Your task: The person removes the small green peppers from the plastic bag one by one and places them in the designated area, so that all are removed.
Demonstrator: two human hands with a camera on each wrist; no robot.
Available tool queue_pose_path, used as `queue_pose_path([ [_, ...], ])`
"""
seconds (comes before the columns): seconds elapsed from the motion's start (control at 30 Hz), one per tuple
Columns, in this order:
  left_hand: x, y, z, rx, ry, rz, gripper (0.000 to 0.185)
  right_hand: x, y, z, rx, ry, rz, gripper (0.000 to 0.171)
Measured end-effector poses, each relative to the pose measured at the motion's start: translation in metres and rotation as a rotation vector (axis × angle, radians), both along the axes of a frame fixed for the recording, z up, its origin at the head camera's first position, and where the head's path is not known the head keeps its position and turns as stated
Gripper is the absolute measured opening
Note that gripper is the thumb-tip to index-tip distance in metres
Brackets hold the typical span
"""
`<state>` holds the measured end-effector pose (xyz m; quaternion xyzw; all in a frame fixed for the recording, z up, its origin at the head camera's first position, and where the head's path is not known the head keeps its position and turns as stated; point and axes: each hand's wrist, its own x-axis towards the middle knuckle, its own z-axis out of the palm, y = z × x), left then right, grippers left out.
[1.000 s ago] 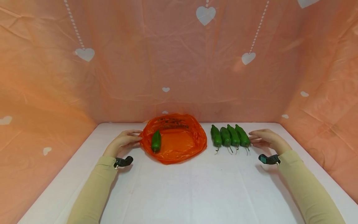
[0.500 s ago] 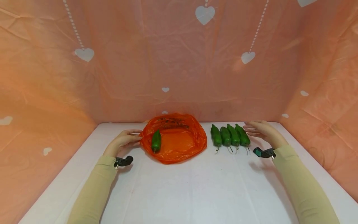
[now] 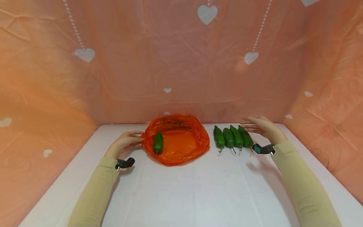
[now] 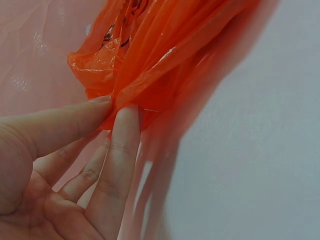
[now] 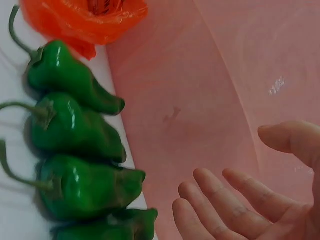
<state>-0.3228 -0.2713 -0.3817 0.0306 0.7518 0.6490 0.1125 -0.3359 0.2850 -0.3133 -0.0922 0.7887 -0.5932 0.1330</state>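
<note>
My left hand (image 3: 125,144) pinches the left edge of an orange plastic bag (image 3: 177,160) between thumb and finger, as the left wrist view confirms. The bag lies wide-mouthed, with one green pepper (image 3: 158,143) inside at its left. To its right, several green peppers (image 3: 228,138) lie side by side on the table, stems toward me. Above the far right end of that row hovers my right hand (image 3: 264,127), holding nothing. Its fingers (image 5: 220,200) are spread and apart from the peppers in the right wrist view.
A white cloth covers the table (image 3: 181,192). Close behind the bag and peppers rises a peach sheet (image 3: 181,69) with white hearts, and it also walls both sides. Dark writing shows on the bag's inner back wall.
My right hand has risen and moved left and away from me, from beside the rightmost pepper to above its far end. The left hand and the bag stay in place.
</note>
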Motion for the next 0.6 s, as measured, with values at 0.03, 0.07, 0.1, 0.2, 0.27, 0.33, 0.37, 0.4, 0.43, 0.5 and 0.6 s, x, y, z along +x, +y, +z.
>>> queue_pose_path([
  [0.03, 0.0, -0.001, 0.0, 0.008, 0.003, -0.007, 0.051, 0.0, -0.003, 0.001, -0.009, -0.002, 0.001, 0.067],
  [0.07, 0.001, -0.001, -0.001, 0.006, 0.008, -0.007, 0.05, 0.0, -0.005, 0.002, -0.014, -0.002, 0.007, 0.067],
  [0.1, 0.001, -0.001, -0.001, 0.007, 0.015, -0.01, 0.049, -0.001, -0.009, 0.003, -0.021, -0.004, 0.013, 0.067],
  [0.2, 0.002, -0.001, -0.003, 0.015, 0.032, -0.023, 0.049, -0.004, -0.019, 0.005, -0.037, -0.009, 0.032, 0.066],
  [0.27, 0.002, -0.001, -0.003, 0.02, 0.036, -0.02, 0.048, -0.007, -0.026, 0.007, -0.049, -0.008, 0.045, 0.064],
  [0.33, 0.002, -0.001, -0.003, 0.02, 0.032, -0.017, 0.048, -0.01, -0.034, 0.008, -0.038, -0.004, 0.053, 0.063],
  [0.37, 0.002, -0.001, -0.002, 0.019, 0.029, -0.014, 0.048, -0.011, -0.038, 0.009, -0.041, -0.003, 0.057, 0.063],
  [0.4, 0.002, -0.001, -0.002, 0.013, 0.029, -0.013, 0.048, -0.011, -0.042, 0.009, -0.038, 0.0, 0.059, 0.063],
  [0.43, 0.003, -0.001, -0.002, 0.001, 0.031, -0.01, 0.048, -0.012, -0.046, 0.01, -0.041, 0.0, 0.058, 0.064],
  [0.5, 0.003, -0.002, -0.002, -0.011, 0.03, -0.006, 0.047, -0.014, -0.053, 0.011, -0.044, -0.001, 0.067, 0.064],
  [0.6, 0.002, -0.002, -0.003, 0.0, 0.03, -0.01, 0.047, -0.016, -0.062, 0.014, -0.06, 0.006, 0.093, 0.06],
])
